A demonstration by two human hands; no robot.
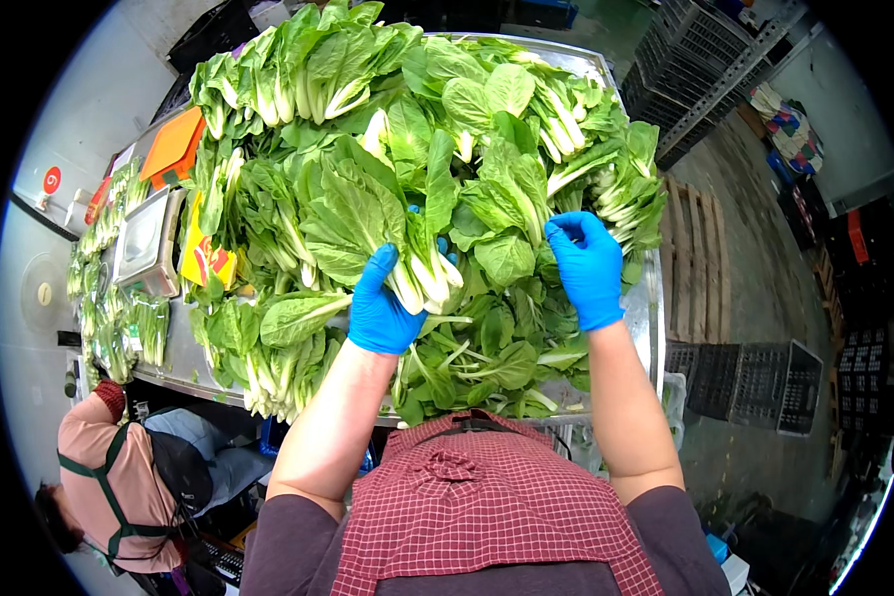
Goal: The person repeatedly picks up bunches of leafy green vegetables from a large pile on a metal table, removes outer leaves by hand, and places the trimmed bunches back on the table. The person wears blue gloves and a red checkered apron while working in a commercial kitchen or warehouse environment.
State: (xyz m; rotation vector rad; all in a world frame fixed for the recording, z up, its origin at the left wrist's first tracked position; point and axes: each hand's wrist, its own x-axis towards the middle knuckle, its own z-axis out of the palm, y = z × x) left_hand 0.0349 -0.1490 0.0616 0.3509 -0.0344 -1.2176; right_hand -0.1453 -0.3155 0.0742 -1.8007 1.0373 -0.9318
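My left hand [384, 313], in a blue glove, grips a bunch of leafy greens [413, 261] with pale stems. Its stem ends point toward me and its broad leaves spread away. To the right, my right hand [587, 264], also gloved in blue, is bent with thumb and forefinger close together. Those fingertips are beside the stems of another leafy bunch [518, 194]; whether they pinch anything is unclear. Loose leaves and trimmed stems [492, 365] lie between my forearms on the metal table [650, 313]. More greens [305, 74] are heaped along the far side.
At the left stand a weighing scale [147, 242], an orange container [173, 145] and bagged greens [115, 328]. A person [119, 477] in a pink top is at lower left. Black crates [752, 384] and a wooden pallet [696, 261] are on the floor at right.
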